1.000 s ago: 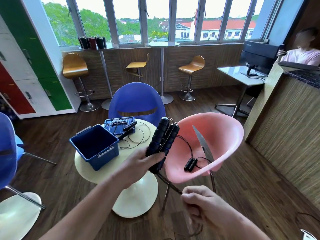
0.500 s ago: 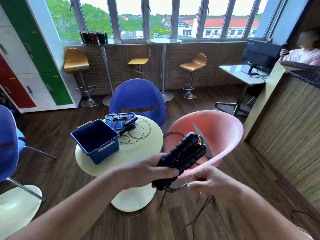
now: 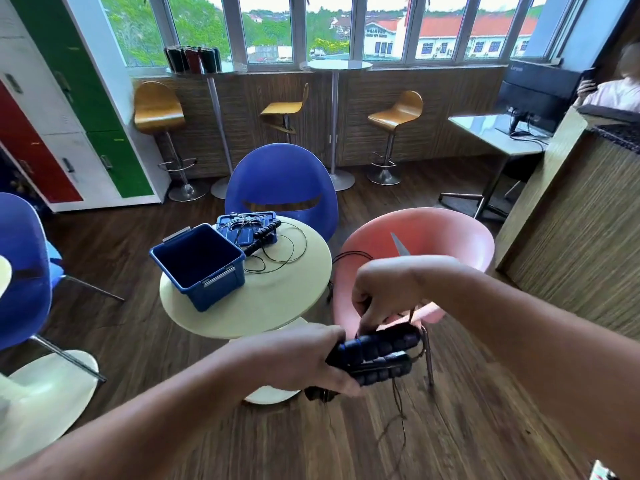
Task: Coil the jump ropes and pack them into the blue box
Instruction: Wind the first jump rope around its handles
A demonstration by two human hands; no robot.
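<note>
Head view, lower centre of the frame: the left hand (image 3: 304, 358) is clamped round both handles (image 3: 381, 355) of one jump rope, held side by side and nearly level, free ends pointing to the right. The right hand (image 3: 384, 292) arches over the handles from above, wrist raised and fingers curled downward. The fingers appear to pinch the cord (image 3: 397, 400) where it meets the handles, but motion blur prevents a firm reading. Slack cord hangs below the handles toward the floor.

Procedure for the wrap, as judged from this position:
1. Keep the left grip firm so that the handles stay parallel and do not scissor apart.
2. Lay each turn of cord flat against the last one. Keep light, even tension with the right hand.
3. Draw the hanging slack up in short lengths. A long loose loop is likely to snag on the pink chair (image 3: 450, 237) just behind the hands.
4. Tuck the end under a turn before release, or the coil may spring open.

The box (image 3: 211, 289) stands open on the round surface (image 3: 277, 303) at centre left, well apart from the hands, with nothing visible inside. A second rope (image 3: 265, 235) lies uncoiled just beside the box, its handles resting partly on the lid (image 3: 228, 223) and its cord spread in loose loops across the surface. On this evidence the task is at an early stage.
</note>
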